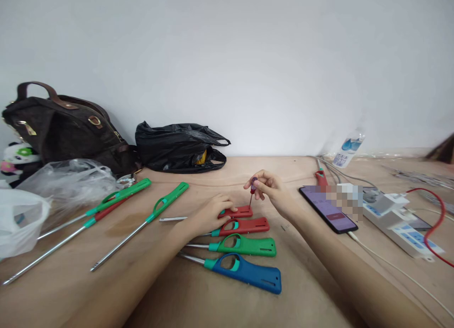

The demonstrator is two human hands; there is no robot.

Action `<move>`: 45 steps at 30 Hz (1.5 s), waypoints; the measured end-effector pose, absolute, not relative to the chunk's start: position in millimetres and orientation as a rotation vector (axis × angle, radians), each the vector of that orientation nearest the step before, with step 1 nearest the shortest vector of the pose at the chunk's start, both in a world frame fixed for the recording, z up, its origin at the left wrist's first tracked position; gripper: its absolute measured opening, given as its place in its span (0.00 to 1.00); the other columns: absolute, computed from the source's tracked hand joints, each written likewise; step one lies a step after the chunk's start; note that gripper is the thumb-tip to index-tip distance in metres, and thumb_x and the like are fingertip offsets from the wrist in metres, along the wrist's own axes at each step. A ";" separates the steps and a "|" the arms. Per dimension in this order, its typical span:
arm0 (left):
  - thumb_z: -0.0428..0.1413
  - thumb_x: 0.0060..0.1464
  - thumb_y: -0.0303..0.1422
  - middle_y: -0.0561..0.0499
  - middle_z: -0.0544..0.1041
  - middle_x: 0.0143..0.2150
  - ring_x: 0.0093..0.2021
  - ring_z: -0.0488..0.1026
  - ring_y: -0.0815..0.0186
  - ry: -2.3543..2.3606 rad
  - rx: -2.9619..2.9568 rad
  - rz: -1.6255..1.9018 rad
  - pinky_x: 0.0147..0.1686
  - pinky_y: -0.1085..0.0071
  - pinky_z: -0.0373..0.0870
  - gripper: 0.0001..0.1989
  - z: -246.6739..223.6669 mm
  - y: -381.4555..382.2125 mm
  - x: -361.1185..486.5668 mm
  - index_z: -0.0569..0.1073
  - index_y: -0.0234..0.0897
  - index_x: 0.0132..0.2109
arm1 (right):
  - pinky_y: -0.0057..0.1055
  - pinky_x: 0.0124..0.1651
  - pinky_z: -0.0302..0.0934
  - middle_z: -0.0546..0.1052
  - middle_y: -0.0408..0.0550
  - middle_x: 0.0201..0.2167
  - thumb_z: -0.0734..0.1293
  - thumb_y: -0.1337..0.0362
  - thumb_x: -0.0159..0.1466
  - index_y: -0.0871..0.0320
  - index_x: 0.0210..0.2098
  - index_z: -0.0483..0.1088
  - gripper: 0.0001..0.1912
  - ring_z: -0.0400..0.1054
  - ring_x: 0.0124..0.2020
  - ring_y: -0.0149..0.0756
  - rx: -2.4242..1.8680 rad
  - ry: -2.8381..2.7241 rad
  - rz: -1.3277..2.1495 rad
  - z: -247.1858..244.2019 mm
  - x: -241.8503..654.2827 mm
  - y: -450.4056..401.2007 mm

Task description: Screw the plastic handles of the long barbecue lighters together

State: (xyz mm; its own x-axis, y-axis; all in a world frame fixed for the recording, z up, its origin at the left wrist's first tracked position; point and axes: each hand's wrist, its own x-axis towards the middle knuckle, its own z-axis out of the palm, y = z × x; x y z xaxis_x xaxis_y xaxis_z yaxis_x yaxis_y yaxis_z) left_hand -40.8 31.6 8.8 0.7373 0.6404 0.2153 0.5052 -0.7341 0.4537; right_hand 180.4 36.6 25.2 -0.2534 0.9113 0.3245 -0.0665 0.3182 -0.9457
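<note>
My right hand (266,185) pinches the handle of a small screwdriver (252,190), whose tip points down onto the end of the farthest red lighter (244,211). Over that lighter's trigger part, my left hand (217,210) presses it against the table with closed fingers. Nearer to me lie a second red lighter (250,226), a green lighter (253,245) and a blue lighter (250,272), side by side with handles to the right. A tiny piece (285,227) lies right of the second red lighter.
More long lighters (156,213) lie at the left beside clear plastic bags (67,181). Behind are a dark backpack (78,129) and a black plastic bag (173,146). At the right are a phone (328,209), a power strip (400,228), cables and a tilted bottle (349,148).
</note>
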 end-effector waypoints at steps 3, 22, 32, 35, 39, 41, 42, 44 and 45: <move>0.53 0.55 0.24 0.47 0.74 0.42 0.47 0.70 0.59 0.876 2.566 0.525 0.47 0.65 0.67 0.07 7.2 32.7 -41.5 0.73 0.37 0.41 | 0.27 0.23 0.54 0.74 0.45 0.30 0.65 0.49 0.61 0.56 0.33 0.65 0.16 0.62 0.21 0.27 -0.821 -1.566 1.129 29.6 182.1 35.8; 0.54 0.53 0.21 0.48 0.73 0.43 0.47 0.70 0.60 0.853 2.561 0.531 0.48 0.65 0.66 0.10 6.9 32.8 -41.8 0.73 0.36 0.41 | 0.27 0.21 0.49 0.71 0.43 0.26 0.65 0.50 0.61 0.58 0.33 0.70 0.17 0.55 0.19 0.25 -0.800 -1.518 1.196 30.4 179.8 33.6; 0.54 0.52 0.22 0.48 0.73 0.43 0.47 0.70 0.59 0.861 2.574 0.526 0.47 0.65 0.67 0.09 6.8 33.2 -42.0 0.73 0.37 0.40 | 0.26 0.20 0.48 0.76 0.45 0.31 0.69 0.51 0.59 0.55 0.34 0.64 0.15 0.57 0.20 0.27 -0.736 -1.468 1.213 22.5 178.0 37.0; 0.54 0.52 0.21 0.48 0.73 0.43 0.47 0.70 0.59 0.855 2.576 0.529 0.48 0.65 0.67 0.09 7.6 32.2 -41.7 0.73 0.37 0.39 | 0.27 0.22 0.50 0.74 0.47 0.31 0.65 0.49 0.62 0.57 0.33 0.67 0.16 0.57 0.21 0.27 -0.747 -1.493 1.196 23.7 178.9 36.9; 0.54 0.52 0.22 0.48 0.73 0.43 0.47 0.70 0.59 0.875 2.574 0.533 0.47 0.65 0.67 0.09 6.6 32.2 -42.1 0.73 0.36 0.40 | 0.27 0.24 0.51 0.69 0.41 0.25 0.65 0.49 0.63 0.55 0.34 0.64 0.15 0.55 0.22 0.28 -0.678 -1.440 1.232 21.4 178.1 35.6; 0.55 0.52 0.22 0.48 0.73 0.42 0.47 0.70 0.59 0.888 2.573 0.530 0.47 0.65 0.67 0.10 6.0 32.5 -42.2 0.73 0.36 0.41 | 0.26 0.23 0.48 0.71 0.39 0.24 0.67 0.51 0.62 0.53 0.36 0.60 0.15 0.56 0.23 0.29 -0.664 -1.421 1.233 20.5 177.8 35.5; 0.55 0.51 0.22 0.48 0.73 0.42 0.47 0.70 0.59 0.888 2.571 0.527 0.47 0.65 0.67 0.10 6.0 32.6 -42.1 0.73 0.36 0.40 | 0.25 0.22 0.46 0.72 0.40 0.24 0.68 0.52 0.61 0.52 0.36 0.60 0.15 0.57 0.23 0.29 -0.675 -1.428 1.228 20.6 177.8 35.6; 0.55 0.51 0.21 0.49 0.73 0.42 0.47 0.70 0.59 0.876 2.568 0.527 0.47 0.65 0.67 0.10 6.2 32.6 -41.9 0.73 0.36 0.40 | 0.26 0.21 0.43 0.75 0.43 0.27 0.68 0.52 0.61 0.54 0.35 0.61 0.15 0.56 0.23 0.29 -0.717 -1.460 1.207 22.3 178.5 35.8; 0.54 0.51 0.21 0.49 0.73 0.42 0.47 0.70 0.60 0.867 2.566 0.530 0.48 0.65 0.66 0.09 6.4 32.6 -41.8 0.73 0.36 0.39 | 0.27 0.20 0.42 0.75 0.45 0.29 0.67 0.51 0.62 0.55 0.34 0.62 0.15 0.55 0.22 0.28 -0.735 -1.476 1.195 23.5 179.0 35.9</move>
